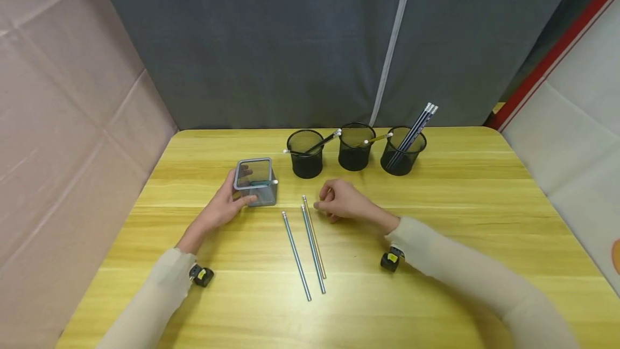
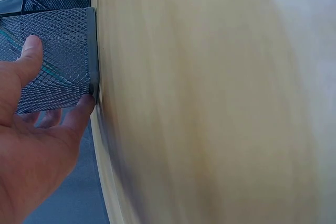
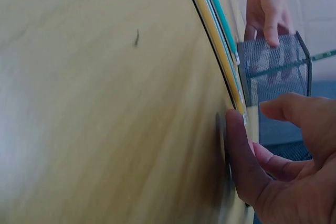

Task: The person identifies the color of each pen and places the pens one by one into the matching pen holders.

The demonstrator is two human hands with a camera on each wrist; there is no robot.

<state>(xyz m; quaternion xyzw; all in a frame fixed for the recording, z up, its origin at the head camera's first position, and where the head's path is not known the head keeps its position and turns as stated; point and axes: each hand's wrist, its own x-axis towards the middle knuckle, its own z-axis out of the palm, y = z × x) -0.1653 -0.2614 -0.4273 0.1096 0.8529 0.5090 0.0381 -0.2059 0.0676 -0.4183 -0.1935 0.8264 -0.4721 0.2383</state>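
My left hand (image 1: 226,206) holds a square grey mesh pencil holder (image 1: 265,196) at its left side. In the left wrist view the thumb lies along one mesh wall, with a fingertip at the base edge. A green pencil (image 1: 263,182) leans inside, its white end over the rim. Three pencils lie on the table to the right: a teal pencil (image 1: 296,256) by itself, and a second teal pencil (image 1: 314,252) close beside a yellow pencil (image 1: 317,246). Just right of their upper ends is my right hand (image 1: 346,201), fingers bent, thumb and fingers apart and nothing between them.
Behind stand three round black mesh cups: the left cup (image 1: 307,166) with dark pencils, the middle cup (image 1: 354,159) with yellow ones, the right cup (image 1: 398,163) with several dark striped pencils (image 1: 416,128). A grey curtain (image 1: 271,47) hangs beyond the wooden table (image 1: 460,193).
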